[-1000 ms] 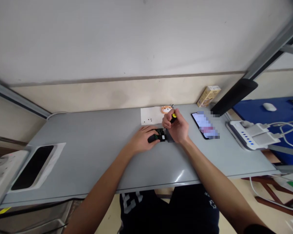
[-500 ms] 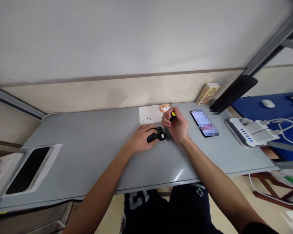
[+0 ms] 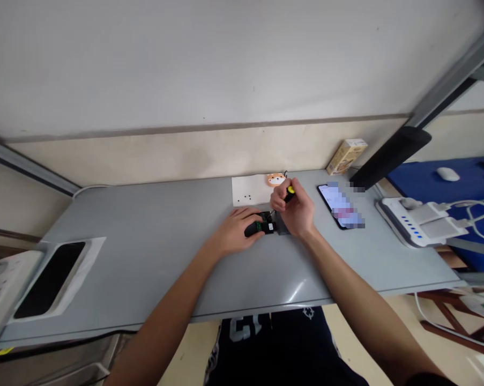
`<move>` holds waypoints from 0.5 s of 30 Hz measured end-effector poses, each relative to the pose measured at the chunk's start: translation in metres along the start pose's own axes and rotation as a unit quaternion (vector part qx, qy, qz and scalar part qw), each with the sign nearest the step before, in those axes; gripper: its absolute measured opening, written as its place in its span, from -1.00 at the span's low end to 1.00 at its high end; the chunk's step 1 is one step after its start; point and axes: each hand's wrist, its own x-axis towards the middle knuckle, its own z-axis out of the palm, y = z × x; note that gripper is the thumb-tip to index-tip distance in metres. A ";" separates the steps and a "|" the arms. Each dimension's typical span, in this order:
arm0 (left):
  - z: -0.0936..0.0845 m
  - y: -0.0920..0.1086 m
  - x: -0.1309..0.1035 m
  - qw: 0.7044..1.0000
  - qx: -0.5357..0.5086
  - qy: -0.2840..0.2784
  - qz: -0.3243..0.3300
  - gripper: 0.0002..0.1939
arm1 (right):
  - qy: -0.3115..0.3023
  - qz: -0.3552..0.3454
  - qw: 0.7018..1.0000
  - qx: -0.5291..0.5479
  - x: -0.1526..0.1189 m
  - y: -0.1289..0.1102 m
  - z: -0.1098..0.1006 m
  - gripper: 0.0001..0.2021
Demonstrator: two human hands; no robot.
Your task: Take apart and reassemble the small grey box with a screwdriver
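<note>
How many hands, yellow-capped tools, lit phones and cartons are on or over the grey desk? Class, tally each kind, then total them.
Hands: 2 (left hand, right hand)
Yellow-capped tool: 1
Lit phone: 1
Carton: 1
Total: 5

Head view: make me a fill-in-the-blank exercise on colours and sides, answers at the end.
The circuit board held by the left hand is coloured ____. The screwdriver in the right hand has a handle end coloured ____. The lit smartphone lies to the ____ of the right hand. The computer mouse rests on a surface coloured ____.
Missing words: green; yellow; right; blue.
</note>
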 end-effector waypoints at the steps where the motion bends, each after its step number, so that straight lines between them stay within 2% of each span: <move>1: 0.000 0.000 0.000 1.000 0.000 0.001 0.001 -0.75 | 0.002 0.003 1.000 -0.005 0.000 0.000 0.001 -0.58; 15: -0.001 0.001 0.001 1.000 -0.006 0.002 -0.004 -0.77 | 0.014 0.023 0.999 -0.020 -0.001 -0.001 0.003 -0.56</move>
